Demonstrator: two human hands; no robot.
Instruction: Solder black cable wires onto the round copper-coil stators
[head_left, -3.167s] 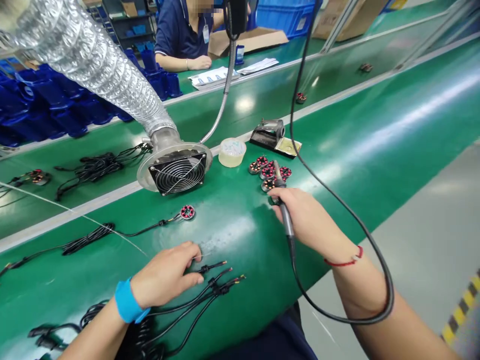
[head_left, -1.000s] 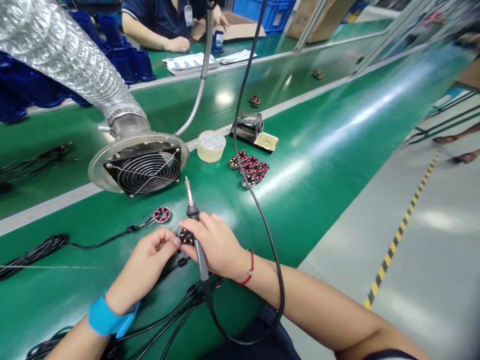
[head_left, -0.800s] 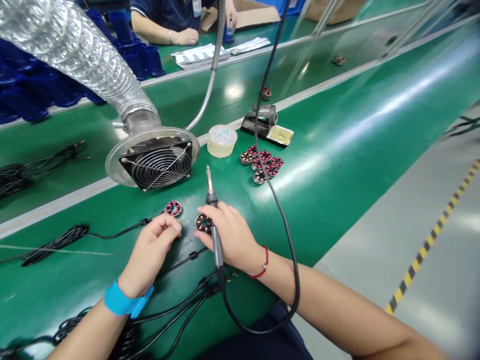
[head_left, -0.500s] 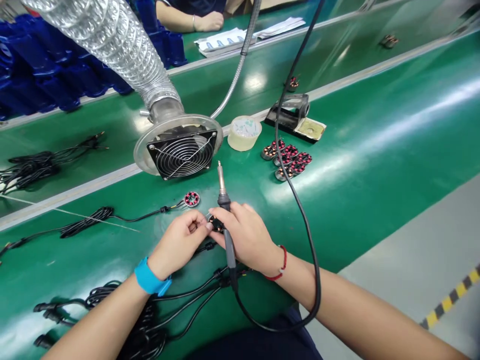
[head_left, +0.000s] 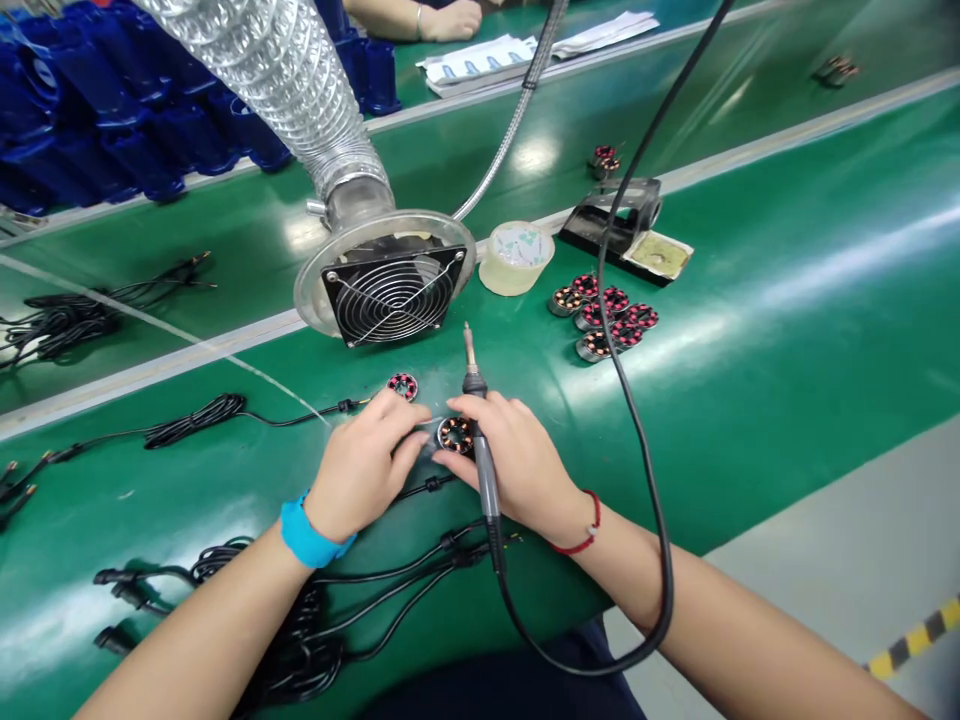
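My right hand (head_left: 525, 455) is closed around the grey handle of a soldering iron (head_left: 486, 470), whose metal tip points up toward the fan. Its thumb and forefinger also steady a small round motor stator (head_left: 455, 435) with copper windings and a black core. My left hand (head_left: 367, 455), wearing a blue wristband, is just left of the stator. Its thumb and forefinger are curled around a thin wire (head_left: 433, 421) at the stator's edge; the exact grip is partly hidden. Just beyond the left fingers lies a red-wound stator (head_left: 403, 386) joined to a black cable (head_left: 292, 413).
A fume extractor fan (head_left: 397, 298) hangs ahead, beside a tape roll (head_left: 517, 258). Several stators (head_left: 611, 315) lie right of it, near an iron stand (head_left: 626, 225). Black cables (head_left: 300, 640) are bundled by my left forearm. The iron's cord (head_left: 634, 410) loops over my right arm.
The view has shifted, moving the bench rightward in the picture. My left fingers have drawn slightly away from the stator, showing more of it. My right hand keeps the iron and stator.
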